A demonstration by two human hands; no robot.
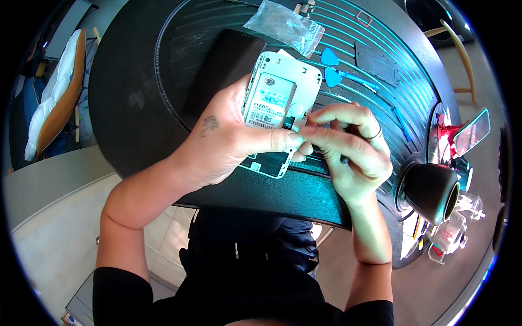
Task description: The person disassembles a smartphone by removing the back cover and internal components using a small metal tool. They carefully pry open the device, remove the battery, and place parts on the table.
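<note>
My left hand [225, 127] is closed round a white smartphone [308, 81], raised above the dark table with its back cover off. Inside the phone, a printed label and a dark lower section show. The left thumb presses near a small dark slot [288, 121] at the phone's right side. My right hand [353, 144] meets that same edge, thumb and fingers pinched together. Whatever lies between those fingertips is too small and covered to name. A little dark tip [344, 160] shows against the right palm.
Beyond the phone lie a clear plastic bag [285, 27], blue triangular picks [329, 56], a blue pry tool [359, 81] and a thin dark panel [378, 64]. At right stand a black pot-shaped object [432, 190], a propped phone [471, 133] and a glass teapot [448, 236].
</note>
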